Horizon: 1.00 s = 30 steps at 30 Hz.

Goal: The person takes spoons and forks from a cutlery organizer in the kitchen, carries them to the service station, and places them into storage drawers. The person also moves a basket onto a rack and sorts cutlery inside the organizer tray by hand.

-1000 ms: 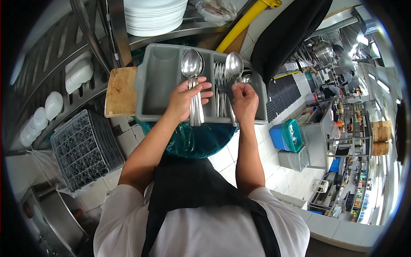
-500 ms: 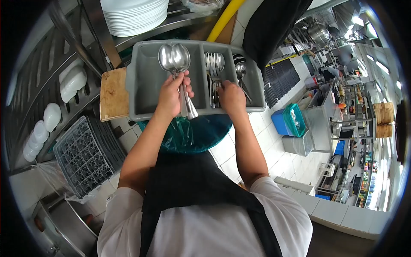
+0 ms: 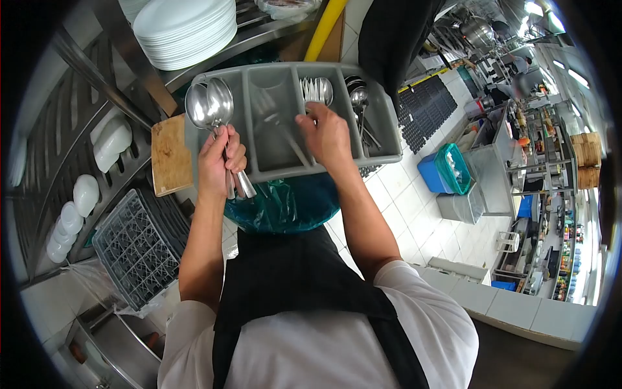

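Several large metal spoons (image 3: 220, 104) are bunched in my left hand (image 3: 221, 159), bowls upward, above the left end of a grey cutlery tray (image 3: 285, 170). My right hand (image 3: 329, 135) is over the compartment right of the tray's middle, thumb apart from its partly curled fingers. A blurred fork (image 3: 285, 133) lies slanted in the compartment to the left, apart from that hand. Beyond my right fingers, forks (image 3: 312, 89) and a spoon (image 3: 326, 91) show, their handles mostly covered by the hand. Darker spoons (image 3: 358, 97) and other cutlery lie in the rightmost compartment.
A teal bag-lined bin (image 3: 285, 211) is below the tray. Stacked white plates (image 3: 184, 32) stand on the metal shelf behind. A wooden board (image 3: 172, 155) and a glass rack (image 3: 136, 249) are at left. A blue bin (image 3: 433, 174) stands on the floor at right.
My left hand moved left with the spoons, uncovering another compartment. A blurred fork now appears in that compartment. My right hand shifted slightly left and up.
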### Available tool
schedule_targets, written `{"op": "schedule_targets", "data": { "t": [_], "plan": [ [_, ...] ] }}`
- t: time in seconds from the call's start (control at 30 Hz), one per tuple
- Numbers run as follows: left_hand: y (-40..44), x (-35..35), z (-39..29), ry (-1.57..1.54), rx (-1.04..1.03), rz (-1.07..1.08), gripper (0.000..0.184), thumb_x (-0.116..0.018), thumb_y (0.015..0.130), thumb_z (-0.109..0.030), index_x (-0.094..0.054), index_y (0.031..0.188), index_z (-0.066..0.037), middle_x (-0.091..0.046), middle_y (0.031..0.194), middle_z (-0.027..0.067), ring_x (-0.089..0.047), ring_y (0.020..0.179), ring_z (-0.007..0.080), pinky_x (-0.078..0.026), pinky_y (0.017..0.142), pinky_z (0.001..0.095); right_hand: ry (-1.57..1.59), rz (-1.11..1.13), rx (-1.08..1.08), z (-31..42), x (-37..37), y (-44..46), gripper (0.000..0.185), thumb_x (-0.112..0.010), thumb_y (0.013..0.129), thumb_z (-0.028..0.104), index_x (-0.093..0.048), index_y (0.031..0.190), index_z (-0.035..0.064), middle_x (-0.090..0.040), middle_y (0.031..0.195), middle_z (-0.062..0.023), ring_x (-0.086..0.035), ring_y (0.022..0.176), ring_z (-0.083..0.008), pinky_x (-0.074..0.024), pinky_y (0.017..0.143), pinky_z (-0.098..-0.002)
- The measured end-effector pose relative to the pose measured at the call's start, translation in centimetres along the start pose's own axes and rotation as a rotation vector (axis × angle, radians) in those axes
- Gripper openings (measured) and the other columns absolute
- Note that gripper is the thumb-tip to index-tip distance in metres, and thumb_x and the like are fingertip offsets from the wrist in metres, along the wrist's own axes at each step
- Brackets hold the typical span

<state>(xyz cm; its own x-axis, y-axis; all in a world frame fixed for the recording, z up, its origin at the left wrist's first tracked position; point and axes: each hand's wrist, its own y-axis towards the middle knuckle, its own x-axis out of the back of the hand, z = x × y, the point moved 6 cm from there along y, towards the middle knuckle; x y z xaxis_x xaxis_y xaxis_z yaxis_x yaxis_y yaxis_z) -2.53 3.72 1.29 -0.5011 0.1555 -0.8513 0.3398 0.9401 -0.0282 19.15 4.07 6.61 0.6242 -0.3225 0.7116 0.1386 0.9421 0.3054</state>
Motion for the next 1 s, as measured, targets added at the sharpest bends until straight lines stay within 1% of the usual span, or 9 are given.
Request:
{"op": "schedule_targets", "data": {
  "t": [0.13, 0.23, 0.43, 0.63, 0.77, 0.8, 0.83, 0.9, 1.0],
  "plan": [
    [0.2, 0.3, -0.1, -0.010, -0.006, -0.010, 0.019, -0.044, 0.105, -0.024, -0.054, 0.099, -0.009, -0.041, 0.067, -0.0036, -0.034, 0.048, 0.0035, -0.031, 0.044, 0.0196, -0.433, 0.091, -0.056, -6.2, -2.3, 1.7, 0.027, -0.068, 0.086, 0.024, -0.064, 0.094, -0.0018, -0.068, 0.091, -0.0229, -0.068, 0.087, -0.0393, -0.0539, 0.079, -0.0465],
    [0.7, 1.2, -0.1, -0.066, 0.001, -0.003, 0.020, -0.044, 0.105, -0.024, -0.055, 0.099, -0.009, -0.041, 0.067, -0.0036, -0.035, 0.048, 0.0037, -0.031, 0.044, 0.0198, -0.507, 0.156, -0.100, -7.7, -3.8, 1.9, 0.026, -0.065, 0.087, 0.023, -0.064, 0.095, -0.0019, -0.068, 0.092, -0.0239, -0.068, 0.089, -0.0394, -0.0540, 0.079, -0.0472],
    [0.7, 1.4, 0.0, -0.090, 0.019, 0.007, 0.020, -0.043, 0.105, -0.023, -0.056, 0.099, -0.008, -0.042, 0.067, -0.0040, -0.035, 0.049, 0.0037, -0.030, 0.044, 0.0200, -0.322, 0.105, -0.291, -8.9, -3.2, 1.9, 0.024, -0.060, 0.088, 0.023, -0.063, 0.094, 0.0010, -0.069, 0.093, -0.0230, -0.067, 0.091, -0.0404, -0.0536, 0.078, -0.0478],
    [0.9, 1.5, 0.2, -0.088, 0.036, -0.001, 0.020, -0.043, 0.105, -0.023, -0.057, 0.100, -0.009, -0.042, 0.067, -0.0043, -0.036, 0.050, 0.0036, -0.031, 0.045, 0.0203, 0.003, -0.112, -0.227, -7.5, 0.0, 2.6, 0.022, -0.064, 0.086, 0.023, -0.062, 0.085, 0.0009, -0.067, 0.080, -0.0235, -0.067, 0.082, -0.0412, -0.0519, 0.075, -0.0452],
    [1.0, 1.7, 0.3, -0.100, 0.050, 0.029, 0.020, -0.044, 0.105, -0.023, -0.058, 0.101, -0.009, -0.042, 0.067, -0.0043, -0.036, 0.050, 0.0039, -0.031, 0.045, 0.0203, 0.336, -0.022, -0.204, -3.1, 0.5, 2.9, 0.022, -0.070, 0.084, 0.022, -0.068, 0.085, 0.0000, -0.069, 0.078, -0.0198, -0.069, 0.077, -0.0322, -0.0518, 0.071, -0.0392],
    [1.0, 1.7, 0.3, -0.102, 0.054, 0.036, 0.020, -0.044, 0.105, -0.023, -0.058, 0.101, -0.009, -0.042, 0.067, -0.0043, -0.036, 0.050, 0.0039, -0.031, 0.045, 0.0203, 0.320, 0.016, -0.145, -1.7, 0.2, 2.9, 0.024, -0.071, 0.083, 0.023, -0.070, 0.089, 0.0000, -0.070, 0.079, -0.0184, -0.070, 0.076, -0.0282, -0.0518, 0.072, -0.0372],
    [1.0, 1.7, 0.3, -0.105, 0.056, 0.040, 0.020, -0.045, 0.105, -0.023, -0.058, 0.101, -0.009, -0.042, 0.067, -0.0043, -0.036, 0.050, 0.0040, -0.031, 0.046, 0.0204, 0.330, 0.053, -0.238, -1.9, -0.9, 2.9, 0.025, -0.070, 0.084, 0.024, -0.071, 0.091, 0.0002, -0.071, 0.081, -0.0188, -0.070, 0.080, -0.0320, -0.0523, 0.073, -0.0386],
    [1.0, 1.7, 0.2, -0.108, 0.058, 0.040, 0.020, -0.045, 0.105, -0.023, -0.058, 0.101, -0.009, -0.042, 0.067, -0.0044, -0.036, 0.051, 0.0039, -0.031, 0.046, 0.0204, 0.113, -0.032, -0.153, -3.1, -0.8, 3.5, 0.024, -0.069, 0.086, 0.025, -0.070, 0.091, 0.0015, -0.071, 0.084, -0.0194, -0.070, 0.083, -0.0342, -0.0532, 0.075, -0.0419],
    [0.8, 1.6, 0.2, -0.111, 0.049, 0.035, 0.020, -0.044, 0.105, -0.023, -0.058, 0.102, -0.009, -0.042, 0.067, -0.0045, -0.036, 0.051, 0.0038, -0.031, 0.046, 0.0203, -0.326, 0.084, -0.165, -6.9, -2.3, 3.3, 0.023, -0.066, 0.088, 0.025, -0.067, 0.091, 0.0023, -0.070, 0.089, -0.0202, -0.069, 0.087, -0.0379, -0.0536, 0.079, -0.0459]
  ]
}}
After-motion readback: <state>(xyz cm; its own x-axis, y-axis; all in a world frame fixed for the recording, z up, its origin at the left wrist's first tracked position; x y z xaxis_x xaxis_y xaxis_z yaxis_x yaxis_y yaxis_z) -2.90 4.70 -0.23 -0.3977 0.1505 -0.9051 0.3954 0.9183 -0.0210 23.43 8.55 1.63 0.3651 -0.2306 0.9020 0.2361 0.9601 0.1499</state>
